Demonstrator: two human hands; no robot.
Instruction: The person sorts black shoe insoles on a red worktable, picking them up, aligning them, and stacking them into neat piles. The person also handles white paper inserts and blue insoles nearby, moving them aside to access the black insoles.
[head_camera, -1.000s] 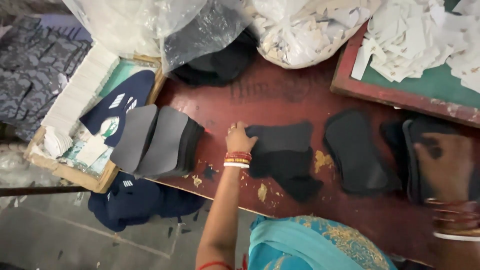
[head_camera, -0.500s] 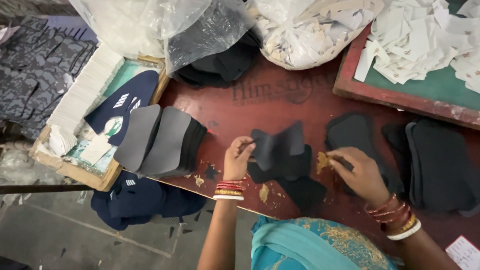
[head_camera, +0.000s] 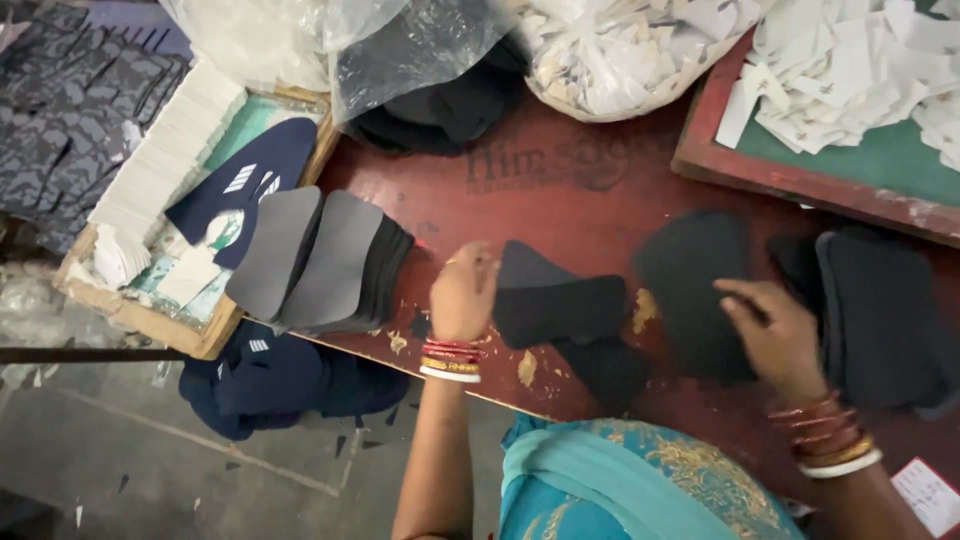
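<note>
My left hand (head_camera: 463, 292) grips the left end of a black cut fabric piece (head_camera: 565, 305) lying on the red-brown table (head_camera: 560, 195). Another black piece (head_camera: 610, 370) lies under it near the front edge. My right hand (head_camera: 778, 335) rests with pinched fingers on the right edge of a black oval piece (head_camera: 690, 290). Just right of that hand is a stack of black pieces (head_camera: 885, 320). Both wrists wear bangles.
A fanned stack of grey pieces (head_camera: 315, 260) sits at the table's left end. A wooden tray (head_camera: 150, 315) with navy and white cut pieces stands left. Plastic bags of black fabric (head_camera: 430, 80) and white scraps (head_camera: 620, 50) lie behind. A green-lined tray (head_camera: 850, 165) holds white scraps.
My right hand has moved right, from the middle piece onto the black oval piece. My left hand has laid the lifted black piece down flatter on the table.
</note>
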